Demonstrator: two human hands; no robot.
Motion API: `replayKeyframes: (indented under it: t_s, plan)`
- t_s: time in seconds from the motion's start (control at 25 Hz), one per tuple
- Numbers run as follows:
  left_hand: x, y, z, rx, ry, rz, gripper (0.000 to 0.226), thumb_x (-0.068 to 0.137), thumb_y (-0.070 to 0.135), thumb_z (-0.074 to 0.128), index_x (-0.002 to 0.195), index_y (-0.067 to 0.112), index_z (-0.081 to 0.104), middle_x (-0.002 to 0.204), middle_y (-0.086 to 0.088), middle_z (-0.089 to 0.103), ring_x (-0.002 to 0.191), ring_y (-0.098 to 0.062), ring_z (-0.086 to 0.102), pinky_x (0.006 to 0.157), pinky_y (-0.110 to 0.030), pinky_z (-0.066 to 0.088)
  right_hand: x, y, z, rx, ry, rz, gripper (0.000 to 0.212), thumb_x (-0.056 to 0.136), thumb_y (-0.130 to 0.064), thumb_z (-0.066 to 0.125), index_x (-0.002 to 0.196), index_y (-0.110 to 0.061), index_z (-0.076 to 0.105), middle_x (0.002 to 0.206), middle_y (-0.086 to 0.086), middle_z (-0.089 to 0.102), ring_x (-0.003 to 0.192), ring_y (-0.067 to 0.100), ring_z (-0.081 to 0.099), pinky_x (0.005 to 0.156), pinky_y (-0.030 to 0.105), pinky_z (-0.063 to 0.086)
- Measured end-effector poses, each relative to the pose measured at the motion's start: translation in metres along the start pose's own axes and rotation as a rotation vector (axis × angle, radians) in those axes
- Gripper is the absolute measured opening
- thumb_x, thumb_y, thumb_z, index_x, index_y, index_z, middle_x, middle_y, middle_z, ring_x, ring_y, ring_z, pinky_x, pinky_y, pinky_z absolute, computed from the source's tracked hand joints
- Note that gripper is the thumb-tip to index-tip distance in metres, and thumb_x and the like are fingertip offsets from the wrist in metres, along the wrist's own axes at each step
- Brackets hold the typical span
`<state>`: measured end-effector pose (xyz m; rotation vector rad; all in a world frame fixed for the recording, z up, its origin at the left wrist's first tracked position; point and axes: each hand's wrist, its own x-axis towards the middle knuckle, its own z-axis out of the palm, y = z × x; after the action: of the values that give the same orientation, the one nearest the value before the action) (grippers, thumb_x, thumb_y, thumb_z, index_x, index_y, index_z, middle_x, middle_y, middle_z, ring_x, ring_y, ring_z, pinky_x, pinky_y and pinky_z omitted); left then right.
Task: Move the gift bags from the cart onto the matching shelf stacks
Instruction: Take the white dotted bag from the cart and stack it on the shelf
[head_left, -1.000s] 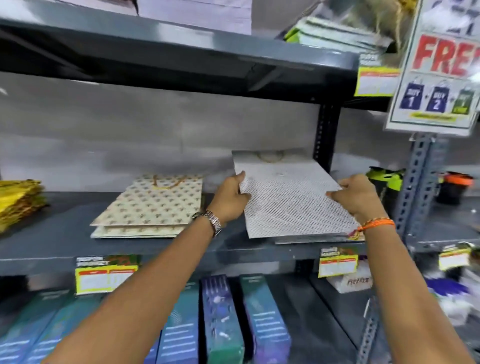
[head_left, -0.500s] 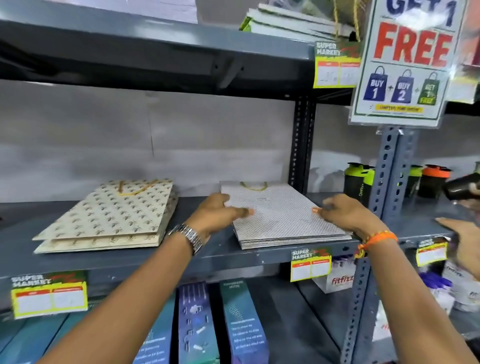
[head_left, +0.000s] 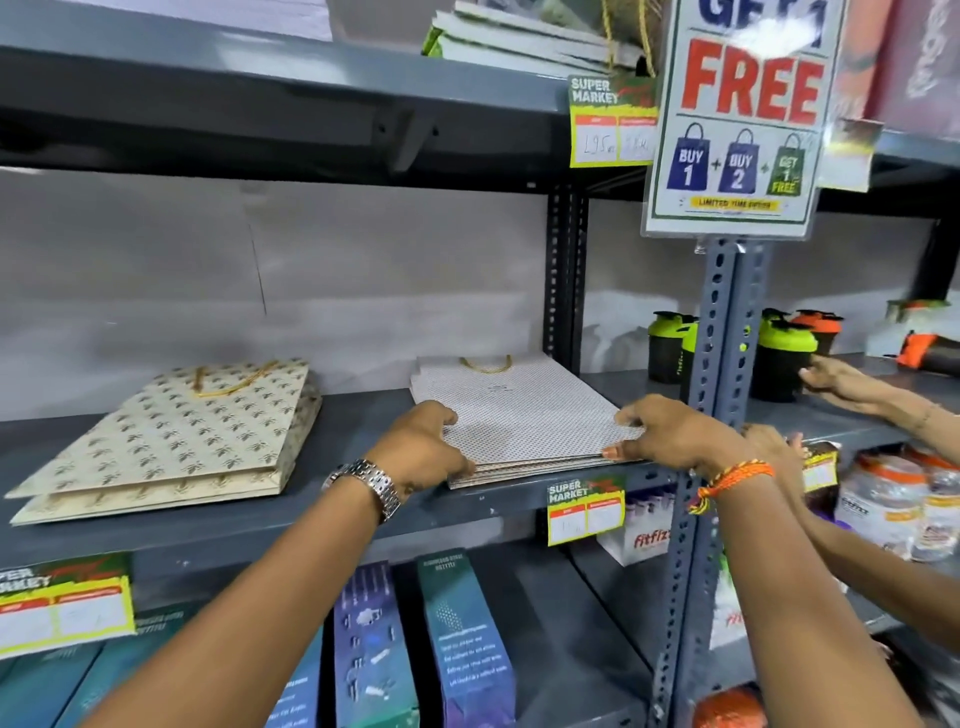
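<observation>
The left hand (head_left: 423, 447) has its fingers curled around the left edge of the white dotted bag stack (head_left: 519, 421), thumb side on top. The right hand (head_left: 670, 436) does the same on the right edge, with its fingertips (head_left: 613, 453) pinching the front corner. Both hands are closed on the stack, one on each side, as if squaring it up.

The stack lies flat between the hands on the grey shelf (head_left: 353, 431), near the front lip. These bags look like thin folded paper: light, a bit stiff, and smooth enough to slide over each other. I think the side edges are the best place to hold, so the pile stays tidy and nothing bends.

The bags' long way runs from front to back. The gold rope handle (head_left: 485, 364) points away from the fingers, toward the wall.

Further left of the left hand sits the cream patterned bag stack (head_left: 171, 441), well apart. Past the right hand, another person's hands (head_left: 841, 384) reach toward some green-lidded bottles (head_left: 784, 353).
</observation>
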<state>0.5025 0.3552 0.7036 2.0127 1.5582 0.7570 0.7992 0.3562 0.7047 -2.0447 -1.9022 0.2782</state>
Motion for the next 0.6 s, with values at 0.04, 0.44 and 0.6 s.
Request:
replayKeyframes:
  t_s: [0.04, 0.44, 0.6]
  plan:
    - [-0.001, 0.0, 0.001, 0.012, 0.011, 0.007, 0.072, 0.075, 0.019, 0.083, 0.14, 0.015, 0.051, 0.142, -0.002, 0.052, 0.129, -0.02, 0.052, 0.093, -0.021, 0.039, 0.0, -0.002, 0.001, 0.004, 0.005, 0.007, 0.07, 0.084, -0.033, 0.074, 0.142, -0.007, 0.045, 0.143, 0.014, 0.051, 0.115, 0.03, 0.063, 0.102, 0.042, 0.049]
    - [-0.015, -0.007, 0.017, 0.188, 0.103, 0.1, 0.046, 0.09, 0.009, 0.064, 0.135, 0.008, 0.056, 0.137, -0.006, 0.056, 0.131, -0.023, 0.052, 0.087, -0.018, 0.038, 0.005, -0.008, 0.004, -0.051, -0.051, 0.01, 0.062, 0.091, -0.023, 0.066, 0.145, -0.011, 0.04, 0.15, 0.013, 0.045, 0.123, 0.03, 0.057, 0.103, 0.042, 0.048]
    - [-0.015, -0.007, 0.016, 0.175, 0.105, 0.114, 0.046, 0.09, 0.012, 0.065, 0.135, 0.01, 0.056, 0.141, -0.005, 0.054, 0.13, -0.022, 0.052, 0.087, -0.017, 0.036, 0.006, -0.009, 0.003, -0.032, -0.099, 0.01, 0.062, 0.09, -0.026, 0.067, 0.145, -0.017, 0.04, 0.152, 0.011, 0.041, 0.124, 0.032, 0.057, 0.103, 0.043, 0.049]
